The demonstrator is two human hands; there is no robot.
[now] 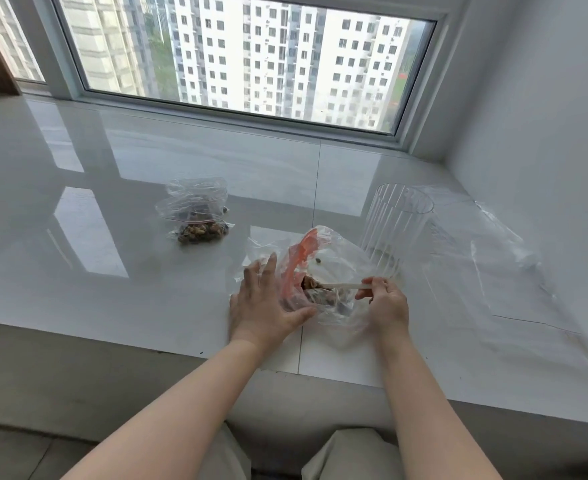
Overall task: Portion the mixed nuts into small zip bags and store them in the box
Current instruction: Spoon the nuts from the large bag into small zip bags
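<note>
We see a spoon [341,287] lying almost level, its long axis running left to right across the view. The bowl end points left into the mouth of a bag [334,261], and the handle end points right. Our right hand [386,303] pinches that handle between thumb and curled fingers. The spoon is thin, pale and flat, and we cannot tell its material.

The bag sits on the sill [112,202] near its front edge, between our two hands. It is clear, soft, crumpled film with a red zip strip curling along its open left rim. A small heap of brown nuts [311,284] shows just inside the mouth, at the spoon's bowl, and more dark pieces lie lower in the bag. Our left hand [268,306] rests against the bag's left side with fingers spread and mostly straight, thumb reaching under the film; it steadies the bag rather than clenching it.

Just beside the bag, to the right and behind it, stands a box [396,230], a clear, ribbed, round-walled container with its open rim up. Further right lies loose sheet [493,258], transparent, wrinkled and flat on the sill.

Well apart to the left rear lie filled bags [199,216], small clear pouches with red zip lines, stacked loosely, with lumpy brown and dark nuts pressed against the film.

The sill is glossy white tile with thin seams, mirroring the window [244,57] above.
</note>
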